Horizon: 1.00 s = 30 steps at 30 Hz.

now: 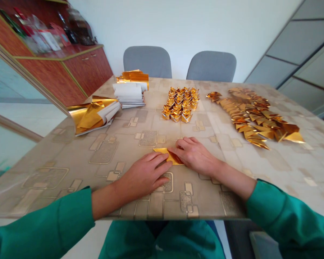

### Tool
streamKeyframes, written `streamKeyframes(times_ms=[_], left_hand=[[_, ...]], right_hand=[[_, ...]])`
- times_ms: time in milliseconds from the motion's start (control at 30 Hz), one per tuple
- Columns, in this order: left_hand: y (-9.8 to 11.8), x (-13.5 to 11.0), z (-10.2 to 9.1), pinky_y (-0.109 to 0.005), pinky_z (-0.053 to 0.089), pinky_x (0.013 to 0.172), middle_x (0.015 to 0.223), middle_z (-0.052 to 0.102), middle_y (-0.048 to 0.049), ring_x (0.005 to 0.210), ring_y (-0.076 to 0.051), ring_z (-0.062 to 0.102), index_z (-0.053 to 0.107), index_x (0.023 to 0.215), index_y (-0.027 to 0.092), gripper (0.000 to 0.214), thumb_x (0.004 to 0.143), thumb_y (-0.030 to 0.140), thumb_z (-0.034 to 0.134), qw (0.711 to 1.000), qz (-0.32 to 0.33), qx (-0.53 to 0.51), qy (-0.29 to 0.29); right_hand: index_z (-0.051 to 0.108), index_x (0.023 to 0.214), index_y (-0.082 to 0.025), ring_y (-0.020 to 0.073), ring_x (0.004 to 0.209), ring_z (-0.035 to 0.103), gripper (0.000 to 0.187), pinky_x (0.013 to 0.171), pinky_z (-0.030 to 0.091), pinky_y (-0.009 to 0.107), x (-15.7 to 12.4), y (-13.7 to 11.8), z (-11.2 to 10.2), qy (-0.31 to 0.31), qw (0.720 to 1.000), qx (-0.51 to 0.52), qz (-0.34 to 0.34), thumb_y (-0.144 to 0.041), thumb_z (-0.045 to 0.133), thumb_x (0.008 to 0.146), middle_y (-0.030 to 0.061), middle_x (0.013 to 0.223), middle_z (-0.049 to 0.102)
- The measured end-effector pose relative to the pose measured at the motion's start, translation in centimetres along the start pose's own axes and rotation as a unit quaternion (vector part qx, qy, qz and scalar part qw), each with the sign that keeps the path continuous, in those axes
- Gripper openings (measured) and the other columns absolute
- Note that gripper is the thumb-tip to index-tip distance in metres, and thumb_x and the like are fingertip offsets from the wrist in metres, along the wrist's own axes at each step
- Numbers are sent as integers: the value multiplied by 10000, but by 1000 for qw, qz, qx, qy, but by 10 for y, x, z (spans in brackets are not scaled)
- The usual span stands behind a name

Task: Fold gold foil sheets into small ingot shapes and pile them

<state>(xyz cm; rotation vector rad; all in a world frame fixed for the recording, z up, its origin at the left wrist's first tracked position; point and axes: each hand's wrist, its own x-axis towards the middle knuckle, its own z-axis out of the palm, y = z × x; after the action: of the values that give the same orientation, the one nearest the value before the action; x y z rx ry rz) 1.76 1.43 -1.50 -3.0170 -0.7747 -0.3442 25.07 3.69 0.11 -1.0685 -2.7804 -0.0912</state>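
A small piece of gold foil paper [169, 154] lies on the table in front of me, partly folded. My left hand [149, 171] rests flat on its left part, fingers stretched out and slightly apart. At the right end, my right hand [195, 154] has its fingers curled and pinches the paper's edge. Part of the sheet is hidden under both hands. Beyond it stand rows of folded gold paper ingots [180, 104]. Off to the right spreads a heap of flat, pointed folded gold papers [255, 113].
The patterned tablecloth [108, 151] covers the table. At back left are a stack of white-backed paper sheets [129, 94] and a loose bundle of gold sheets [93, 115]. Two grey chairs [147, 61] stand at the far side, near a wooden cabinet [89, 68].
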Motion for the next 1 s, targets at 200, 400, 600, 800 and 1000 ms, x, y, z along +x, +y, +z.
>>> streamKeyframes(times_ms=[200,400,600,800,1000], left_hand=[[-21,3,-6,-478,349,1102,1370,575,-91,1270,-257,507,595,1199,189,298,937,327,557,999,-21,-26,-19],[-32,27,-14,-405,417,1007,1113,684,-85,1065,-215,594,638,1080,160,221,952,307,535,998,4,-57,-7],[-43,37,-6,-330,471,907,1051,667,-83,986,-183,603,647,985,146,182,972,228,484,993,2,-118,20],[-54,42,0,-330,482,925,1096,661,-83,1027,-178,605,642,1016,151,178,969,184,473,987,12,-160,31],[-54,49,0,-323,497,879,1042,668,-78,974,-167,614,611,997,150,162,962,158,453,984,1,-176,33]], right_hand=[[672,1127,-180,176,807,510,246,690,342,300,-4,2,-1,12,999,5,29,-248,477,994,62,879,590],[676,1016,-135,159,774,553,224,719,423,291,-7,5,-10,-26,996,86,8,-185,460,981,62,870,610],[612,1221,-193,201,1087,567,302,956,445,390,-20,18,-22,-23,975,197,-103,-167,571,923,87,1170,645],[587,1268,-199,223,1141,555,328,938,443,407,-17,8,-21,-15,980,156,-120,-284,575,951,90,1237,647],[676,1093,-196,196,1036,603,241,853,461,349,-4,-5,-4,41,987,99,-118,-274,464,1008,69,1090,706]])
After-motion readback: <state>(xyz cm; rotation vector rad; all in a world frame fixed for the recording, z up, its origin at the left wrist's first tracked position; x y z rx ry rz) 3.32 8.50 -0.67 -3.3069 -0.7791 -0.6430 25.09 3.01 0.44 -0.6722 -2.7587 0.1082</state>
